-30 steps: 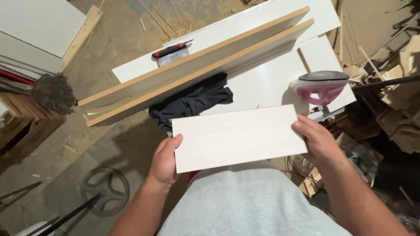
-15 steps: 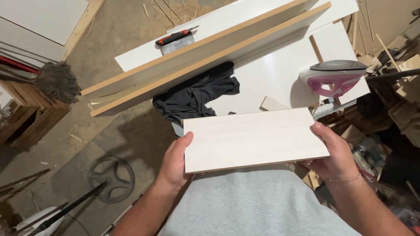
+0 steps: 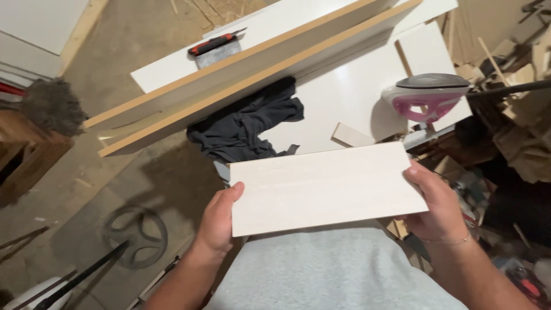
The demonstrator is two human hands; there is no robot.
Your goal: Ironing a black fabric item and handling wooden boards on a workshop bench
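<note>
A pale rectangular board (image 3: 324, 186) is held flat in front of my chest, long side across. My left hand (image 3: 218, 221) grips its left end with the thumb on top. My right hand (image 3: 436, 201) grips its right end. Beyond the board lies a white tabletop (image 3: 350, 97) with a crumpled black cloth (image 3: 247, 126) and a small wood offcut (image 3: 351, 135). A pink and grey clothes iron (image 3: 429, 99) stands at the table's right edge.
Two long boards with brown edges (image 3: 252, 72) lie on edge across the table. A red-handled scraper (image 3: 215, 49) rests on a white panel behind them. A dark wheel (image 3: 136, 236) lies on the concrete floor at left. Wood scraps (image 3: 516, 132) pile up at right.
The board and both hands have drifted slightly lower and to the right in view. The grip on both ends is unchanged.
</note>
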